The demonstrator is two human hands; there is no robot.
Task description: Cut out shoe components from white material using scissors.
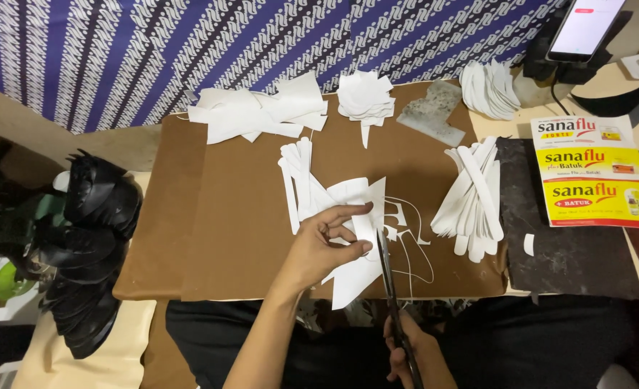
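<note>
My left hand [324, 245] pinches a white paper piece [359, 277] above the brown board [211, 216], thumb and fingers closed on its upper part. Black scissors [389, 281] sit in my right hand [413, 353] near the bottom edge of the view, blades pointing up along the paper's right side. More white paper scraps and thin trimmed slivers [406, 238] lie under and beside the held piece. Several narrow white strips [296, 176] lie just above my left hand.
A fanned pile of white strips [474, 198] lies at right, white cut pieces [262, 112] and a round stack [365, 97] at the back. A yellow-and-white printed sheet [593, 173], a phone [586, 29], a dark mat [572, 252] sit right; black stacked pieces [89, 245] left.
</note>
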